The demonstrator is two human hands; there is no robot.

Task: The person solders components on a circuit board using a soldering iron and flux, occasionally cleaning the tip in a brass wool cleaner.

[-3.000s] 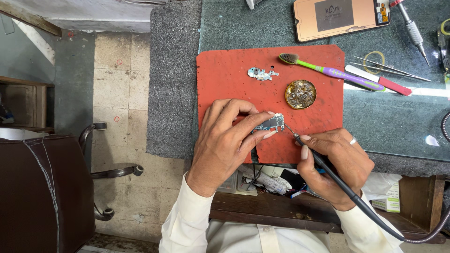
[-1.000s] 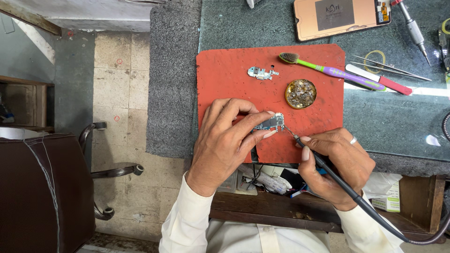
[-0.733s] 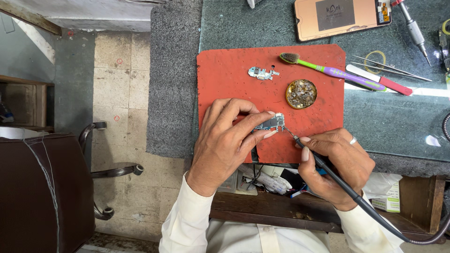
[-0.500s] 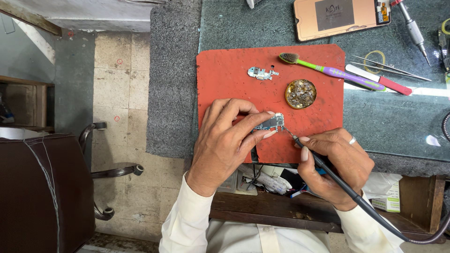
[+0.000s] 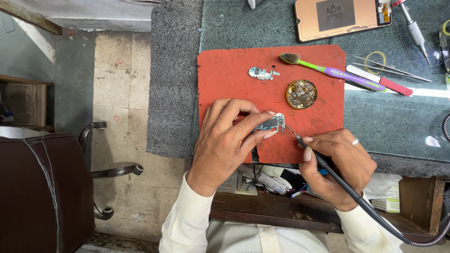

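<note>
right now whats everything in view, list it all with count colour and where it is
circuit board: 1, dark with silver parts, on the mat, pinched by left fingers
soldering iron: 1, black, tip at the board's right edge
mat: 1, red, on the bench
small metal part: 1, silver, mat top
round tin: 1, brass, mat right
toothbrush: 1, green and purple, mat's upper right
phone: 1, copper back, face down, top
tweezers: 1, silver, right
chair: 1, brown, lower left
left hand: holds the board
right hand: grips the iron
</note>
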